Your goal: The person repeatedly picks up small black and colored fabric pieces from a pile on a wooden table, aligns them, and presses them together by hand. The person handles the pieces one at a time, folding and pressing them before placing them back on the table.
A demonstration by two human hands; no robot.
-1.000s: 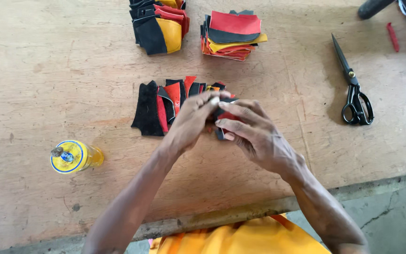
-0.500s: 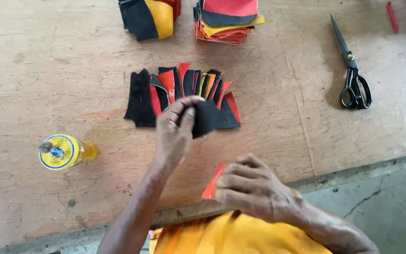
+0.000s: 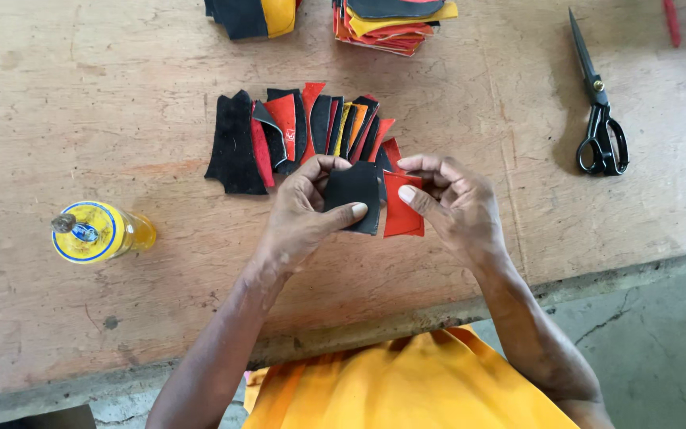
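1. Here, in the head view, the left hand pinched a small black leather piece over the worn wooden table.
2. The right hand gripped the adjoining flat red leather piece.
3. Just beyond lay a fanned row of black, red and orange cut pieces; black-handled scissors lay far right, a yellow glue bottle left.

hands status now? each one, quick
Left hand: closed on the black piece.
Right hand: closed on the red piece.
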